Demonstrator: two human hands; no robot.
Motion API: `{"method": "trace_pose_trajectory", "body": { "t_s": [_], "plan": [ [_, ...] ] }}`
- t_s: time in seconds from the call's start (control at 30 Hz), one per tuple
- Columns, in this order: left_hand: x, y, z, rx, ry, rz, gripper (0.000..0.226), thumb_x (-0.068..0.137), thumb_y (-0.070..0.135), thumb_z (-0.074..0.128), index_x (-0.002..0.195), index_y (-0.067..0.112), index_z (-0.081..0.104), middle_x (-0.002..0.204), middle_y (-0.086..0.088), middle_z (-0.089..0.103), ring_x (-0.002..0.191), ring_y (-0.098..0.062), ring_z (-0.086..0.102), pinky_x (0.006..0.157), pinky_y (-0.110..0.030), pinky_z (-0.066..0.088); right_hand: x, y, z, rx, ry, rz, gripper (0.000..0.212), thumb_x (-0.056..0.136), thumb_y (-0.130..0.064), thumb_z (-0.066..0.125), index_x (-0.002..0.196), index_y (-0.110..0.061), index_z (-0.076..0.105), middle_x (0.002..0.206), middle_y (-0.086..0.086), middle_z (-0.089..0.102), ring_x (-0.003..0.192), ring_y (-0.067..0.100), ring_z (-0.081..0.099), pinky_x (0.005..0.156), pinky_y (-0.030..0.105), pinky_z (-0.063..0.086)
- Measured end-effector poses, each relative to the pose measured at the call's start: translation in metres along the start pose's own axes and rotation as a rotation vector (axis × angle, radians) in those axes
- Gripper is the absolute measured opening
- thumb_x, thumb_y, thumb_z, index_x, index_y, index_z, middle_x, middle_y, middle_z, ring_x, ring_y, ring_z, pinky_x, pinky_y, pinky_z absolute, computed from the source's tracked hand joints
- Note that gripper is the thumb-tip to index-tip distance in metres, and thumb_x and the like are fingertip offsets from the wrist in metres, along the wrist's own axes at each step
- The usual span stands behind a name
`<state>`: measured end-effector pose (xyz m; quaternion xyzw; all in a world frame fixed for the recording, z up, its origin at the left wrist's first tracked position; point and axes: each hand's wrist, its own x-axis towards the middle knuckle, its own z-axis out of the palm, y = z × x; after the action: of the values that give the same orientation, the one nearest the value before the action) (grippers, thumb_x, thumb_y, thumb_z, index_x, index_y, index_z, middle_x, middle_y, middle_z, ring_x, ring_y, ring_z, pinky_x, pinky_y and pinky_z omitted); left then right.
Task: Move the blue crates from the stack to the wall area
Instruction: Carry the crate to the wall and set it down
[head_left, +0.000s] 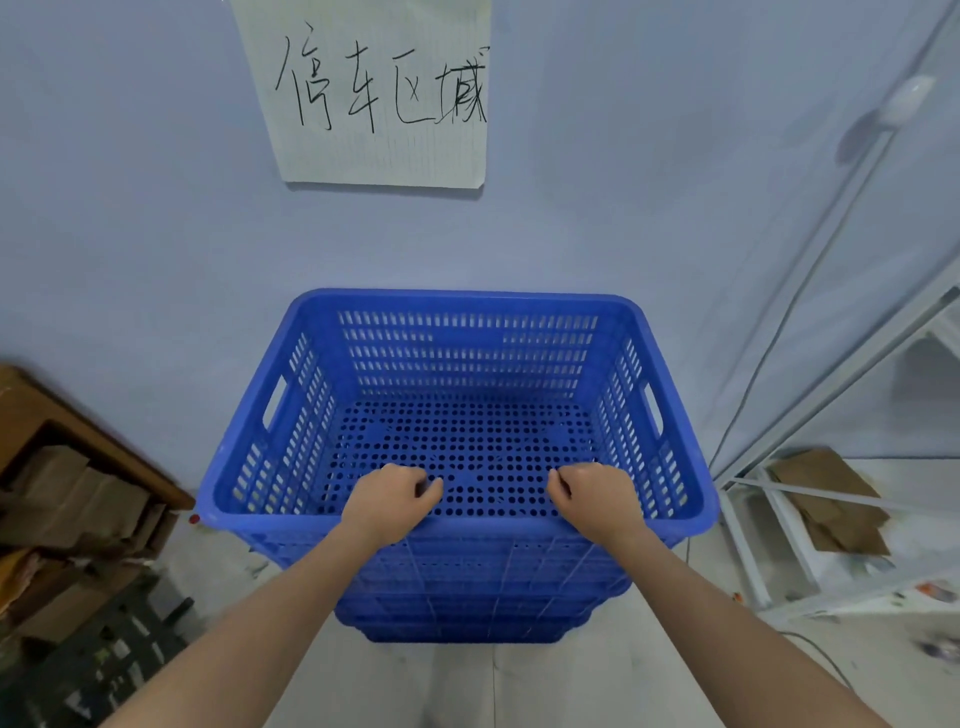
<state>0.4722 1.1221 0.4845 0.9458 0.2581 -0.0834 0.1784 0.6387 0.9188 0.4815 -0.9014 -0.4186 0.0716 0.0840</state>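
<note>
Blue crates (457, 415) sit nested in a stack at frame centre, against the wall (130, 208) under a handwritten paper sign (374, 93). Left hand (387, 501) and right hand (597, 499) curl closed over the top crate's near rim.

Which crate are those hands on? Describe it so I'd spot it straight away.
Find the paper sign with black handwriting on the pale wall; straight below it stands a stack of blue crates. The one meant is the top crate, with both the left hand and the right hand on its near rim. It alone shows its perforated floor; the others show only edges beneath.
</note>
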Motion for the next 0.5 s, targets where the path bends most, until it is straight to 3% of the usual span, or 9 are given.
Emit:
{"method": "trace_pose_trajectory", "body": {
  "t_s": [0.13,0.3,0.4,0.43,0.5],
  "plan": [
    [-0.004,0.002,-0.001,0.000,0.012,-0.007,0.046,0.101,0.041,0.033,0.060,0.021,0.028,0.053,0.001,0.028,0.046,-0.015,0.024,0.046,-0.024,0.021,-0.003,-0.003,-0.004,-0.105,-0.063,0.049,0.050,0.102,-0.033,0.032,0.054,-0.023,0.023,0.049,-0.002,0.025,0.044,0.015,0.018,0.043,0.029,0.016],
    [-0.009,0.003,-0.001,0.014,0.020,-0.028,0.047,0.100,0.038,0.034,0.057,0.020,0.028,0.052,-0.001,0.028,0.045,-0.016,0.023,0.045,-0.027,0.022,-0.008,-0.016,-0.011,-0.157,-0.119,0.193,0.046,0.103,-0.030,0.030,0.059,-0.017,0.034,0.053,0.002,0.030,0.045,0.018,0.025,0.045,0.028,0.028],
    [-0.012,0.005,-0.003,0.050,-0.088,-0.067,0.047,0.101,0.039,0.033,0.058,0.020,0.030,0.054,-0.002,0.029,0.047,-0.017,0.024,0.047,-0.027,0.026,-0.017,-0.030,-0.015,-0.098,-0.191,0.283,0.021,0.103,-0.021,0.031,0.099,-0.017,0.051,0.061,0.002,0.031,0.050,0.020,0.031,0.050,0.035,0.038],
    [-0.011,0.005,-0.004,0.066,-0.144,-0.064,0.046,0.101,0.040,0.032,0.059,0.020,0.032,0.056,-0.002,0.031,0.048,-0.017,0.026,0.050,-0.028,0.030,-0.016,-0.029,-0.013,-0.088,-0.189,0.266,0.026,0.104,-0.026,0.028,0.110,-0.015,0.051,0.063,0.001,0.033,0.052,0.021,0.035,0.054,0.037,0.040],
    [-0.010,0.004,-0.010,0.134,-0.229,-0.068,0.045,0.100,0.044,0.030,0.064,0.019,0.039,0.059,-0.001,0.034,0.050,-0.016,0.030,0.054,-0.030,0.034,-0.020,-0.031,-0.014,-0.042,-0.265,0.266,0.038,0.103,-0.040,0.022,0.110,-0.014,0.049,0.067,-0.001,0.036,0.063,0.022,0.044,0.068,0.040,0.047]
  ]
}}
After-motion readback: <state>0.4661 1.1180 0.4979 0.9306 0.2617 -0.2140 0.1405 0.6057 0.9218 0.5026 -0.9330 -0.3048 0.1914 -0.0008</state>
